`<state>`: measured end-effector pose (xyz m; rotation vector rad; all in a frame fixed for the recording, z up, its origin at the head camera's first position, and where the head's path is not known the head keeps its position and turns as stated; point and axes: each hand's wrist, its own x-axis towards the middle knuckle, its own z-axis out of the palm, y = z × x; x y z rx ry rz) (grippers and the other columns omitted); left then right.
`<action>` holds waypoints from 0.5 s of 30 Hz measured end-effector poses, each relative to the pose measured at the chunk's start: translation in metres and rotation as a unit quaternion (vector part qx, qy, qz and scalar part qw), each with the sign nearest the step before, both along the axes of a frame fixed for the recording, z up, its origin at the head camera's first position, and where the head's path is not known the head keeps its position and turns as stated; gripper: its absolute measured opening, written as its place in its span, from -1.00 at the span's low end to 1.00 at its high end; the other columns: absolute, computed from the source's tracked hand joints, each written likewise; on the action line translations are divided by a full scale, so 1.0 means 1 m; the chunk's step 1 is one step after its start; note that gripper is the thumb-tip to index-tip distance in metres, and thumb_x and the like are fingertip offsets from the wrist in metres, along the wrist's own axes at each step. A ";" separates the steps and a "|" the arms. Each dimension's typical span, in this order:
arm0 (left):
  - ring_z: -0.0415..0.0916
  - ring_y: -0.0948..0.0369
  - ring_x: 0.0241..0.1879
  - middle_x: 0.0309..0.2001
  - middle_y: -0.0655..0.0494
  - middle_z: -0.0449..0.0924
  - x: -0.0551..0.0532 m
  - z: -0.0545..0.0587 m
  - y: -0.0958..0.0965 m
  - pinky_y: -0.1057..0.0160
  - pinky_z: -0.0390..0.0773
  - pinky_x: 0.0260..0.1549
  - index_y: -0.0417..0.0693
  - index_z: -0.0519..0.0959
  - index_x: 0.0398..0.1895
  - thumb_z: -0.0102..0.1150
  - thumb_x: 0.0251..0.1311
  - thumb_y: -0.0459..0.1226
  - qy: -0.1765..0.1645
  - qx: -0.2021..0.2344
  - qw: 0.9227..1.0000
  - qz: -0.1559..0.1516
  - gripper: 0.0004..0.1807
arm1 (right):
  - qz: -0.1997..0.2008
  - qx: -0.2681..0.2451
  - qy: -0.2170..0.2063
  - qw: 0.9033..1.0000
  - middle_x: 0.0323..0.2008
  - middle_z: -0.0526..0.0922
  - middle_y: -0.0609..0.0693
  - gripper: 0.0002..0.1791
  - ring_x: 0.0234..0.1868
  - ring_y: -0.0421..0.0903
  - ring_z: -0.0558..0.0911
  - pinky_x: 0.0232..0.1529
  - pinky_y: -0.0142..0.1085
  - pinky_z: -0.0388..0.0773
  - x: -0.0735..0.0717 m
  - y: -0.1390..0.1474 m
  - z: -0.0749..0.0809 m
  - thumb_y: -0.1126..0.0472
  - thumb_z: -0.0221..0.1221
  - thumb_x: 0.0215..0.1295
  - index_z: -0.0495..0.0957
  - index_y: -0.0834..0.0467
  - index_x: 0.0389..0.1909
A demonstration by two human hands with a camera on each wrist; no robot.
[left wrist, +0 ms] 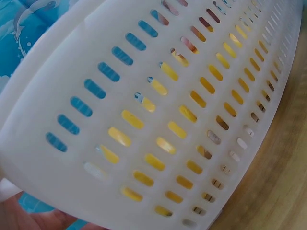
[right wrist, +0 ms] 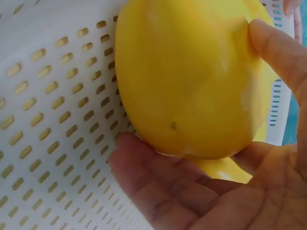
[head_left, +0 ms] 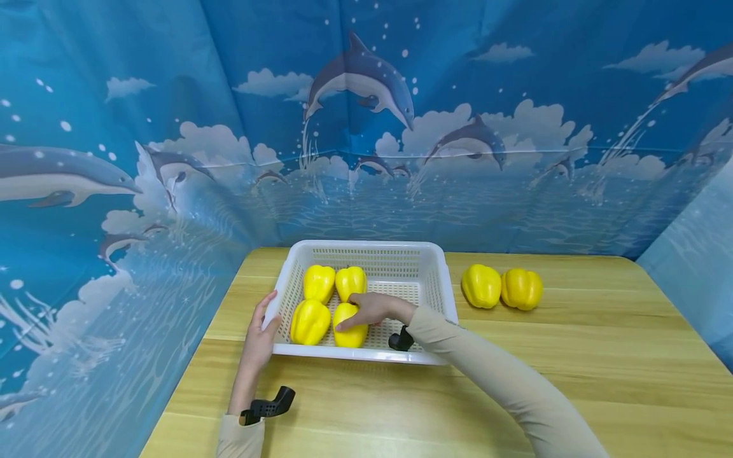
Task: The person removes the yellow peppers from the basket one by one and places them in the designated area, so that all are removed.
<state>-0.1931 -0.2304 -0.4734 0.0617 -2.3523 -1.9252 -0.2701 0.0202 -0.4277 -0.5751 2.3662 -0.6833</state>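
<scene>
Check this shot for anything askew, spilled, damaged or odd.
Nothing looks spilled or askew: four yellow peppers sit in the basket, two more on the table. The only small oddity is a dark spot on the pepper in the right hand; I can't tell if that's damage.

Bright yellow on all four bell peppers here, and we get yellow again from two peppers at right! We see a white basket patterned with slots, brown wood grain streaking the bench, grey-and-white dolphins across the blue curtain, beige sleeves, black wrist cameras.
</scene>
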 end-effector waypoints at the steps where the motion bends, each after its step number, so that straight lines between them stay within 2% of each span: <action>1: 0.15 -0.08 0.29 0.41 -0.12 0.05 0.000 0.000 0.000 -0.13 0.17 0.17 0.08 0.12 0.44 -0.20 0.40 -0.39 0.001 0.000 1.000 0.000 -0.44 | 0.001 -0.004 0.005 1.000 0.09 0.46 0.05 -0.12 -0.11 -0.06 0.47 -0.14 -0.18 0.46 0.000 0.000 -0.001 -0.27 0.26 0.06 0.30 0.15 0.31; 6: 0.15 -0.08 0.29 0.40 -0.13 0.06 0.001 0.001 0.001 -0.12 0.19 0.17 0.08 0.10 0.45 -0.21 0.41 -0.38 0.000 -0.002 1.000 -0.002 -0.44 | 0.000 -0.014 0.031 0.999 0.09 0.49 0.02 -0.21 0.05 -0.05 0.46 0.01 -0.15 0.39 -0.002 0.002 -0.005 -0.29 0.27 0.04 0.39 0.10 0.21; 15: 0.12 -0.10 0.31 0.42 -0.17 0.02 -0.001 0.000 0.000 -0.11 0.17 0.18 0.05 0.07 0.46 -0.22 0.43 -0.37 -0.009 0.012 1.000 -0.010 -0.44 | 0.001 -0.033 0.034 0.999 0.07 0.50 0.01 -0.24 0.02 -0.06 0.47 -0.03 -0.16 0.40 -0.005 0.003 -0.009 -0.27 0.28 0.04 0.40 0.08 0.18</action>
